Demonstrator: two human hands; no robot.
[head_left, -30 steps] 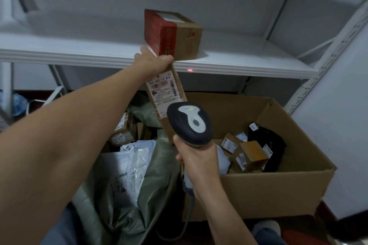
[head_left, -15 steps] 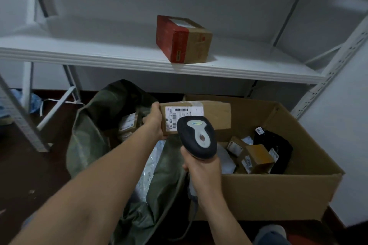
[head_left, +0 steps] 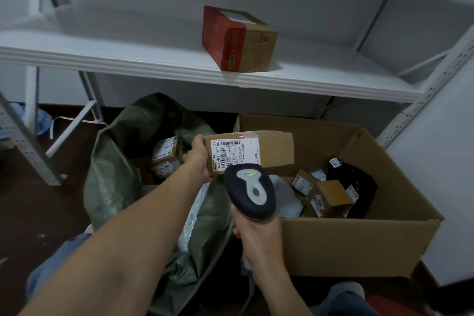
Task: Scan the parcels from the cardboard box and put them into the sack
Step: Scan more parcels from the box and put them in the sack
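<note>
1. Because a barcode has to face the reader, the left hand [head_left: 198,155] holds a brown parcel [head_left: 256,152] by its left end, fingers wrapped around it, with the white shipping label [head_left: 234,152] turned toward the camera.
2. That parcel hangs in the air above the gap between the green sack [head_left: 115,174] and the cardboard box [head_left: 359,246] — it rests on nothing.
3. Closed around a handle, the right hand [head_left: 256,231] grips a handheld scanner [head_left: 250,191] just below the parcel, its head aimed up at the label.
4. A small red glow shows on the parcel's top edge, and another on the front lip of the white shelf [head_left: 128,56] above, which suggests the beam is on but partly overshooting the barcode.
5. Standing open on the floor at the left, the sack already holds several labelled parcels, its mouth slack and wide so a drop needs no second hand.
6. At the right, the cardboard box has more small parcels [head_left: 331,197] and a black bag [head_left: 359,187] waiting.
7. One red and brown carton [head_left: 238,38] sits alone on the shelf — whether it is part of the job, I cannot tell.
8. Judging from this, the scan is in hand and the drop into the sack comes next.
</note>
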